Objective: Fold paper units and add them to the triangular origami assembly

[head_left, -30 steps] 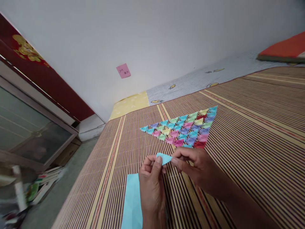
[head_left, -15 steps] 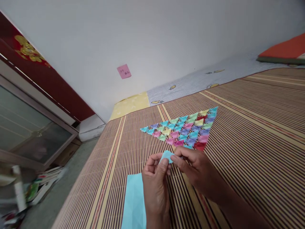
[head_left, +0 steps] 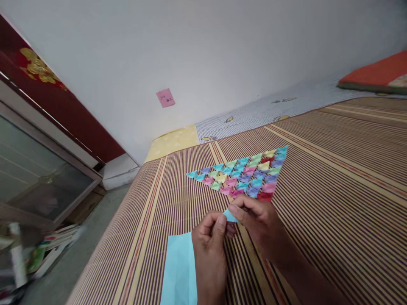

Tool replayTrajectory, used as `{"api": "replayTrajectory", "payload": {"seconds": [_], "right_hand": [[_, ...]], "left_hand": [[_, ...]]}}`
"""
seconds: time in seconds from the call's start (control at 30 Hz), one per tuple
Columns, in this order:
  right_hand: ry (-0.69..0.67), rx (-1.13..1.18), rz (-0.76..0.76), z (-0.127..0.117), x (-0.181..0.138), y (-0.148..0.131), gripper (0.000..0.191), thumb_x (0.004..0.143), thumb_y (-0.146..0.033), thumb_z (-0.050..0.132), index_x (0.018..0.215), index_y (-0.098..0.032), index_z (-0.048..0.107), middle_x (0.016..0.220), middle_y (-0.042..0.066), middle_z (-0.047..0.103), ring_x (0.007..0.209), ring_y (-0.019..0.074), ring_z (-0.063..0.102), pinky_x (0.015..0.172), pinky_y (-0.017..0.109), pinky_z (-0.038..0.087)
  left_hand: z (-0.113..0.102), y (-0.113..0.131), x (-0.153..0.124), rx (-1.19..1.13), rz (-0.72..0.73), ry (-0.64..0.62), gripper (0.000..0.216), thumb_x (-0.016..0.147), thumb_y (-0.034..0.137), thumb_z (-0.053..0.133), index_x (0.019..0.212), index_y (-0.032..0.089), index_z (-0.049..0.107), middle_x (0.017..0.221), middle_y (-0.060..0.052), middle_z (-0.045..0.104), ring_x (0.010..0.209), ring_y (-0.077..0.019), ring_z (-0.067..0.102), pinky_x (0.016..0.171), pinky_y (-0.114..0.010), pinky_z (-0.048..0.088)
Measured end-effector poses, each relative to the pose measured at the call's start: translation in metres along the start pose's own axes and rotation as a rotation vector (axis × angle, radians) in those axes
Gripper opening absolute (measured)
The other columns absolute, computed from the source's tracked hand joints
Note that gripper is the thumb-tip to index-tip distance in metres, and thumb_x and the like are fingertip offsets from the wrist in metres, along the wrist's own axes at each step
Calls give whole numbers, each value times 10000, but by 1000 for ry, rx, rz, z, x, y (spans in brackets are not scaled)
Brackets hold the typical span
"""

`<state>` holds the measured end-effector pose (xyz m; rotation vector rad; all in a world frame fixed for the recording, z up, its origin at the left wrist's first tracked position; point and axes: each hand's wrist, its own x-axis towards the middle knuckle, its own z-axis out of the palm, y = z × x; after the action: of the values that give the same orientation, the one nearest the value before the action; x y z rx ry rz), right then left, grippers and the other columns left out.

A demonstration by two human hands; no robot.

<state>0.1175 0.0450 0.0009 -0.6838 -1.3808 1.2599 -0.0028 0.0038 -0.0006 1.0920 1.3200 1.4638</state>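
Observation:
Between my two hands is a small folded piece of light-blue paper [head_left: 230,216]. My left hand [head_left: 211,241] pinches its lower left side between thumb and fingers. My right hand [head_left: 256,220] grips its upper right side, and the fingers cover part of it. To the left of my left wrist lies a larger creased sheet of light-blue paper [head_left: 178,269]. Just beyond my hands, many small folded paper pieces in several colours form a triangle [head_left: 240,173] on the striped mat [head_left: 152,250].
The mat meets a checked cloth [head_left: 241,120] and a yellow cloth [head_left: 173,142] along the wall. A pink note [head_left: 165,98] is stuck to the wall. An orange folded item [head_left: 375,70] lies far right. Papers and clutter [head_left: 47,250] are on the floor at left.
The blue paper has turned in my fingers and now shows as a smaller, pointed shape. My hands have shifted slightly, with the left thumb a little lower.

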Motion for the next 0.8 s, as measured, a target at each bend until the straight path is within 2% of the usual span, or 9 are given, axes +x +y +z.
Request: {"api": "replayTrajectory", "payload": {"seconds": [0.1, 0.27, 0.33, 0.4, 0.53, 0.67, 0.8], "right_hand": [[-43, 87, 60, -5, 3, 1, 326, 976, -350, 569, 696, -190, 622, 612, -10, 615, 589, 158, 602, 610, 282, 506], [-110, -202, 28, -16, 5, 1, 269, 936, -343, 621, 753, -172, 718, 704, 10, 670, 687, 161, 610, 644, 270, 477], [-143, -169, 51, -18, 5, 1, 248, 936, -363, 622, 825, -175, 739, 757, 16, 698, 725, 164, 633, 658, 266, 490], [-143, -72, 97, -18, 5, 3, 242, 933, -394, 630, 949, -180, 743, 827, 24, 717, 762, 164, 655, 680, 267, 512], [-152, 46, 112, -18, 3, 6, 392, 825, -332, 773, 1188, -209, 694, 892, 23, 715, 835, 176, 676, 772, 298, 551], [-74, -78, 10, -16, 2, 5, 269, 896, -245, 683, 1162, -223, 715, 897, 19, 696, 814, 164, 666, 766, 292, 556], [-96, -102, -14, -17, 2, 0, 201, 923, -238, 644, 1108, -214, 717, 896, 15, 685, 812, 164, 661, 760, 285, 542]], "left_hand": [[-4, 1, 2, -12, -25, -41, 368, 956, 434, 577, 695, 184, 647, 690, -9, 602, 685, -160, 535, 703, -264, 425], [-15, 0, 7, 0, -85, -73, 261, 832, 380, 760, 709, 171, 664, 649, 35, 537, 628, -120, 456, 608, -225, 359], [-14, -3, 8, -119, -102, -80, 251, 779, 344, 815, 684, 158, 676, 618, 40, 534, 604, -103, 453, 598, -212, 364], [-11, -7, 10, -364, -182, -28, 238, 723, 311, 861, 671, 149, 696, 614, 29, 577, 598, -92, 496, 606, -198, 405], [1, -13, 14, -724, -358, 107, 203, 644, 205, 901, 743, 131, 739, 779, -54, 712, 737, -134, 657, 698, -208, 523], [10, -15, 15, -905, -486, 94, 47, 769, 79, 773, 789, 105, 739, 837, -96, 732, 758, -135, 687, 716, -203, 561], [12, -11, 12, -928, -452, 37, 104, 733, 93, 823, 800, 114, 746, 860, -83, 744, 731, -118, 686, 667, -175, 558]]}}
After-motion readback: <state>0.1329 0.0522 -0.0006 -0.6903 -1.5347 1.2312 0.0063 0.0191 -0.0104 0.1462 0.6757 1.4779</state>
